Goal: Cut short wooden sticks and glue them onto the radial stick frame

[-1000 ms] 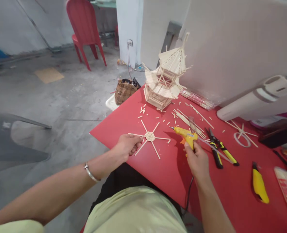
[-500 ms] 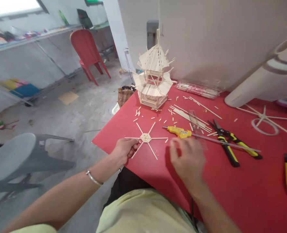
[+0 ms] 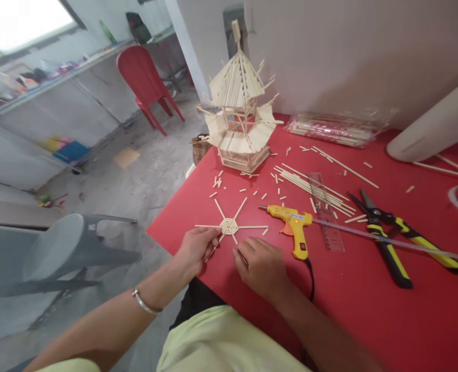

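While the left hand (image 3: 193,250) pinches the stick star (image 3: 229,226), the right hand (image 3: 262,266), grip unclear, partly hides one spoke (image 3: 235,239).

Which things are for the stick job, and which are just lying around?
Likely for the job:
six-armed stick star, hot glue gun, cut sticks, shears, clear ruler, stick pagoda

Probably just around:
red plastic chair, grey stool, checked bag

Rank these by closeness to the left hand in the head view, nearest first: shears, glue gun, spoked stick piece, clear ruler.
1. Spoked stick piece: at the fingertips of the left hand.
2. Glue gun: off to that hand's right.
3. Clear ruler: just right of the gun.
4. Shears: farthest right of the four.
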`<state>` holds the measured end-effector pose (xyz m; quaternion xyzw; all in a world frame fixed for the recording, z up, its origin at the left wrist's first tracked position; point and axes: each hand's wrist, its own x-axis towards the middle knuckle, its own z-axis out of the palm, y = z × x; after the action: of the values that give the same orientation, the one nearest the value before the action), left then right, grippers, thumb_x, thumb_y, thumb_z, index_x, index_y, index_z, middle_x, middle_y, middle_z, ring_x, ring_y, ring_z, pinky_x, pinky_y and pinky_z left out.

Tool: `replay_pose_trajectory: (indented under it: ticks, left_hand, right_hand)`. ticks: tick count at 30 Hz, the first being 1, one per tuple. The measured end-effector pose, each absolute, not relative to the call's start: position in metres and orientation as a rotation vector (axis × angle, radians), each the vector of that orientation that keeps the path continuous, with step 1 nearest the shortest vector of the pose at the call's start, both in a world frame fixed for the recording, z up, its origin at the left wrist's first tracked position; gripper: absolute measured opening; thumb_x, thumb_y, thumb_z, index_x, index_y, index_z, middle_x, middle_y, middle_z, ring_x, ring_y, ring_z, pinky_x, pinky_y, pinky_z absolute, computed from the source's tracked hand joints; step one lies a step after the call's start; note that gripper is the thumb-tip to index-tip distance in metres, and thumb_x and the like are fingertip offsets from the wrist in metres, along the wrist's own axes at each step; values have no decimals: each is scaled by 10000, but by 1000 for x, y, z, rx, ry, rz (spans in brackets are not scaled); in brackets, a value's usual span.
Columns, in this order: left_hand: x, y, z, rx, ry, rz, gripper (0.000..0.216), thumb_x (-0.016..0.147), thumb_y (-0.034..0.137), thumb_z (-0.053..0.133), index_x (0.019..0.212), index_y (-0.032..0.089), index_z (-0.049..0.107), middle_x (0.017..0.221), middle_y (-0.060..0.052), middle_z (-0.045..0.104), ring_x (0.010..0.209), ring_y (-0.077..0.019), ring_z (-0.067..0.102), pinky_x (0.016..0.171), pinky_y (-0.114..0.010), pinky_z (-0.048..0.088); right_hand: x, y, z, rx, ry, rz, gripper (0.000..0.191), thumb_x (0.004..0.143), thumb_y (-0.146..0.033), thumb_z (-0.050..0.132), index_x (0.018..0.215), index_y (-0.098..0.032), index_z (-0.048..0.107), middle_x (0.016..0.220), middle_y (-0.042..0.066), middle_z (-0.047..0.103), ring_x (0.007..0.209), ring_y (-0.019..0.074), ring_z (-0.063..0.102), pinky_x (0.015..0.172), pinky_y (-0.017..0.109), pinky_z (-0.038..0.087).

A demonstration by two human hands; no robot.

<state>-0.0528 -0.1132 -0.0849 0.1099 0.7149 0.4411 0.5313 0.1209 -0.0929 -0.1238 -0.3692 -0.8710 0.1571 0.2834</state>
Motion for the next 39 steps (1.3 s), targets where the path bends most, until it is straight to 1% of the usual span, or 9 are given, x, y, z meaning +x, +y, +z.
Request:
replay_pose_trajectory:
  ticks: [7, 12, 20, 25, 29, 34, 39]
  left_hand:
    - [-53, -114, -86, 182, 1738, 1117, 270, 585, 333, 790, 600, 130, 613, 404, 58, 505, 260, -23, 298, 309, -182, 187]
    - [-52, -111, -86, 175, 1731, 1074, 279, 602, 328, 781, 560, 132, 586, 403, 40, 526, 243, -22, 286, 300, -186, 177]
    - [-48, -109, -82, 154, 1753, 1050, 283, 616, 325, 768, 534, 139, 572, 405, 32, 537, 242, -23, 288, 302, -191, 160]
    - [-49, -107, -79, 165, 1762, 1012, 265, 625, 334, 752, 552, 127, 603, 436, 14, 568, 252, -32, 315, 314, -204, 187]
    - [-50, -106, -77, 156, 1780, 1002, 230, 598, 311, 749, 579, 113, 632, 472, -2, 601, 265, -40, 346, 322, -209, 212]
    - [-50, -107, -79, 161, 1750, 1007, 231, 571, 311, 750, 573, 114, 629, 458, 6, 586, 256, -31, 327, 318, -203, 187]
    - [-51, -108, -81, 188, 1748, 1022, 257, 570, 331, 771, 574, 124, 619, 452, 12, 582, 253, -34, 327, 311, -204, 196]
  right_hand:
    - [122, -92, -123, -997, -2376, 554, 248, 952, -258, 481, 717, -209, 546, 700, 5, 552, 684, 152, 476, 654, 324, 241]
    - [123, -92, -122, -1007, -2390, 555, 252, 959, -262, 479, 726, -209, 558, 712, 12, 553, 693, 157, 470, 646, 324, 230]
    - [123, -93, -122, -1015, -2370, 564, 221, 938, -248, 513, 726, -209, 567, 711, 13, 558, 698, 162, 481, 654, 326, 247]
    - [122, -92, -122, -1004, -2373, 570, 212, 936, -242, 517, 734, -210, 573, 714, 13, 560, 701, 165, 482, 654, 330, 247]
    - [123, -92, -122, -1010, -2390, 576, 218, 940, -246, 510, 733, -210, 568, 717, 13, 557, 705, 165, 477, 659, 332, 244]
    - [124, -93, -123, -1005, -2407, 584, 216, 946, -250, 505, 745, -209, 576, 729, 14, 560, 712, 165, 476, 659, 331, 241]
    - [124, -93, -123, -998, -2407, 582, 225, 949, -243, 498, 742, -206, 580, 728, 16, 561, 711, 163, 474, 656, 330, 240]
